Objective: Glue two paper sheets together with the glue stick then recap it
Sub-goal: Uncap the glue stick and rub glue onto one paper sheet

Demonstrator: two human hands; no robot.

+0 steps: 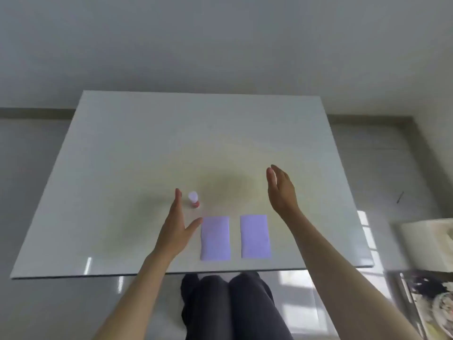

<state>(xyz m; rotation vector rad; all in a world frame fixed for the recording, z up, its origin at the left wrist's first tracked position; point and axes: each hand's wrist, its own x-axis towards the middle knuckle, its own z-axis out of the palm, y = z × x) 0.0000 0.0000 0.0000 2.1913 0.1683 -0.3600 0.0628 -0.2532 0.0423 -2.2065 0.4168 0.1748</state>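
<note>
A glossy white table [122,168] is shown; two lilac paper sheets [215,238] [255,236] and an upright glue stick [193,199] are placed on it

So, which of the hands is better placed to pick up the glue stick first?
The left hand. It is open right beside the upright glue stick, with thumb and fingers on either side of it. The right hand is open too, but farther away, beyond the right paper sheet.

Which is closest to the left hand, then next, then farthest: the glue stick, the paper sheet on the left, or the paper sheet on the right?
Measured from the left hand:
1. The glue stick, standing just right of the fingertips, and the left paper sheet, beside the thumb, are too close to call.
2. The right paper sheet is farthest, beyond the left sheet.
</note>
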